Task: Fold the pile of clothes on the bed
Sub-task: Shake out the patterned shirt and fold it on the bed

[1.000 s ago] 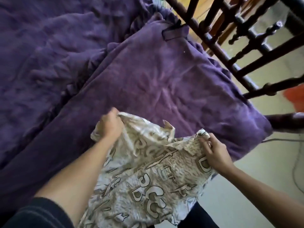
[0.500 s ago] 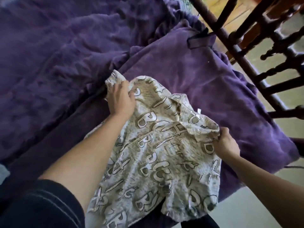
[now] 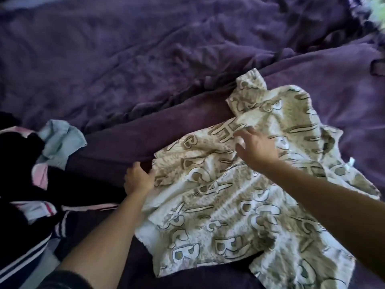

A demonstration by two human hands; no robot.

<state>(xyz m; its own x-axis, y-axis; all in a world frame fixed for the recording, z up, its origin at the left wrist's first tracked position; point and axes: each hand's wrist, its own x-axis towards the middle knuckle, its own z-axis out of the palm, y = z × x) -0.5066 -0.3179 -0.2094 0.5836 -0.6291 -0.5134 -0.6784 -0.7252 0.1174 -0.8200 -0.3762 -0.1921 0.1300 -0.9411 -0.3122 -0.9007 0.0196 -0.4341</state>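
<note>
Lying spread on the purple bedding (image 3: 145, 59), one letter-printed garment (image 3: 218, 205) is shown from the centre of the view toward 4 o'clock. Two hands are counted. The left hand (image 3: 138, 180) is placed at the garment's 9 o'clock edge, fingers curled against the cloth; whether the cloth is pinched cannot be told. The right hand (image 3: 258, 151) is held flat, fingers spread, over the garment's upper part; contact is obscured by blur. One pile of clothes (image 3: 31, 215) is seen at 9 o'clock, with one light blue piece (image 3: 60, 140) at its far edge. Compared with half a second earlier, the upper corners are released, the garment is laid flatter, and the pile is brought into view.
</note>
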